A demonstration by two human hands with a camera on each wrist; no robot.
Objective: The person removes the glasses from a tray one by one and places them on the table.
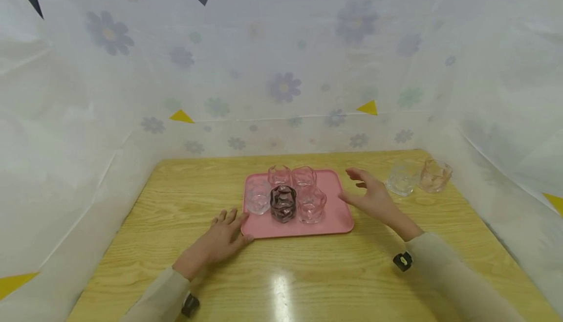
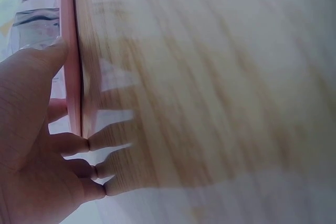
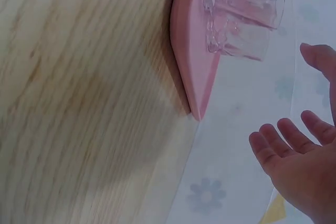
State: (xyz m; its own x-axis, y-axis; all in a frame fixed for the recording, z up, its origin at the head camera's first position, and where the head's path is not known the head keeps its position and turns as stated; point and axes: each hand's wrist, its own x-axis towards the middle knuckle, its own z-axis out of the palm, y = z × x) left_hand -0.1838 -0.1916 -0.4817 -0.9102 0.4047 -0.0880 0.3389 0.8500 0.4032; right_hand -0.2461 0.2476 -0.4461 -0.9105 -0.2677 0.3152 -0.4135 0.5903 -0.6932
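A pink tray (image 1: 336, 214) lies on the table with several glasses on it. Among them are a dark smoky glass (image 1: 283, 204), a clear glass (image 1: 257, 200) at the left and a wavy-rimmed glass (image 1: 312, 207) at the right; two more stand behind. My left hand (image 1: 222, 238) rests at the tray's front left corner, its thumb (image 2: 56, 53) against the rim and its fingertips on the table. Above the tray's right edge my right hand (image 1: 374, 200) hovers, fingers spread and loosely bent, with nothing in it.
Two more glasses stand at the table's far right: a clear glass (image 1: 402, 179) and a faintly amber glass (image 1: 434, 175). White flower-patterned sheets (image 1: 281, 58) wall in the wooden table (image 1: 308, 273) at the back and both sides.
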